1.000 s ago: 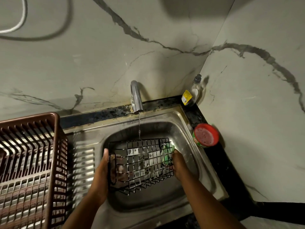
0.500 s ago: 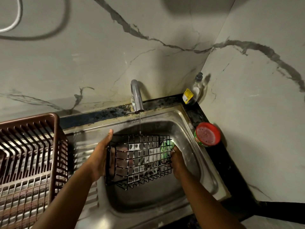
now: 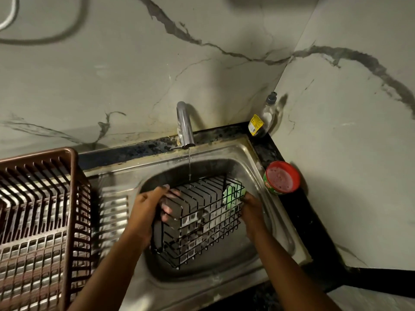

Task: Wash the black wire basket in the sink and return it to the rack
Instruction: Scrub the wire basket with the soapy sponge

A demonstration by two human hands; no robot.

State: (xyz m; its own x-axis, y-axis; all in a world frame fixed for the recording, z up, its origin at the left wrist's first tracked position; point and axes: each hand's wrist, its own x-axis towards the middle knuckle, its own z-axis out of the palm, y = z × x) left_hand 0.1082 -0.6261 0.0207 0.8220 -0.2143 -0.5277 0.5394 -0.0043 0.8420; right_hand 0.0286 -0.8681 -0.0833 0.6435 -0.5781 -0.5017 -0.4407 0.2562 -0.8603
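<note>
The black wire basket (image 3: 199, 223) hangs tilted over the steel sink (image 3: 265, 261), under a thin stream of water from the tap (image 3: 185, 126). My left hand (image 3: 146, 212) grips the basket's left end, fingers curled over its top edge. My right hand (image 3: 251, 209) is at the basket's right end and presses a green scrub sponge (image 3: 231, 196) against the wires. The brown plastic dish rack (image 3: 38, 225) stands on the draining board at the left.
A dish-soap bottle (image 3: 262, 117) stands in the back corner of the black counter. A red-lidded round tub (image 3: 281, 177) sits on the counter right of the sink. Marble walls close in behind and at the right.
My left hand has shifted from the basket's side to over its top edge, and the basket has turned so another face is up. The right hand stays at the right end with the sponge.
</note>
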